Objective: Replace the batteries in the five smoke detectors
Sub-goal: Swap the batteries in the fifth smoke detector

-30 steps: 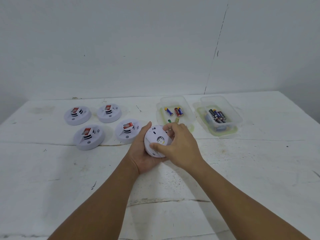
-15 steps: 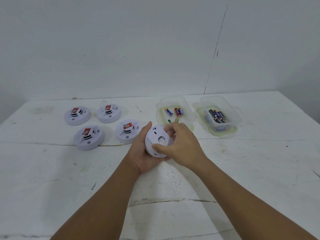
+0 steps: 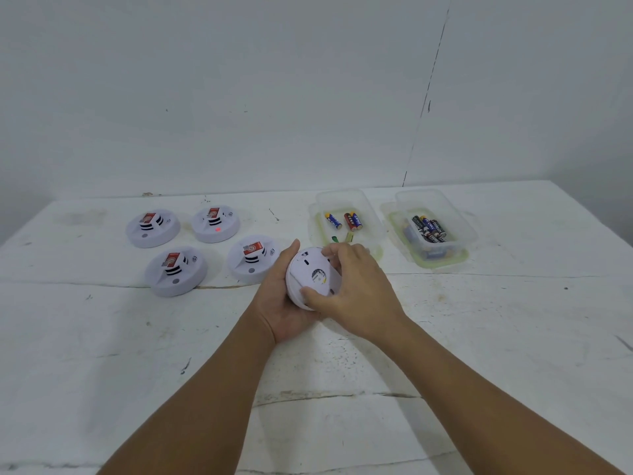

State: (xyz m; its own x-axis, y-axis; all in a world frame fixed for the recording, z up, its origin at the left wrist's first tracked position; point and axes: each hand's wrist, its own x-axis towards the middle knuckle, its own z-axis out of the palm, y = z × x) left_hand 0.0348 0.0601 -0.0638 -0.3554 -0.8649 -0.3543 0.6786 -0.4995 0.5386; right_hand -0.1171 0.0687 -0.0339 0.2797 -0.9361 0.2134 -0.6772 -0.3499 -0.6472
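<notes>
the fifth smoke detector (image 3: 310, 275) was up off the table (image 3: 479, 337), tipped so its flat back faced the camera. left hand (image 3: 284, 303) cupped it from underneath and the left side, fingers curled round the rim. right hand (image 3: 356, 289) was clamped over the back cover from the right, thumb on the near edge and fingertips on the far edge, so looked like a twist-off was next and the turn axis ran straight through the disc toward the left palm. couldn't tell if the cover had loosened. the other four detectors (image 3: 176, 270) sat face up to the left. the two battery tubs (image 3: 346, 217) were just behind the right hand, so that hand was nearer for grabbing cells.
</notes>
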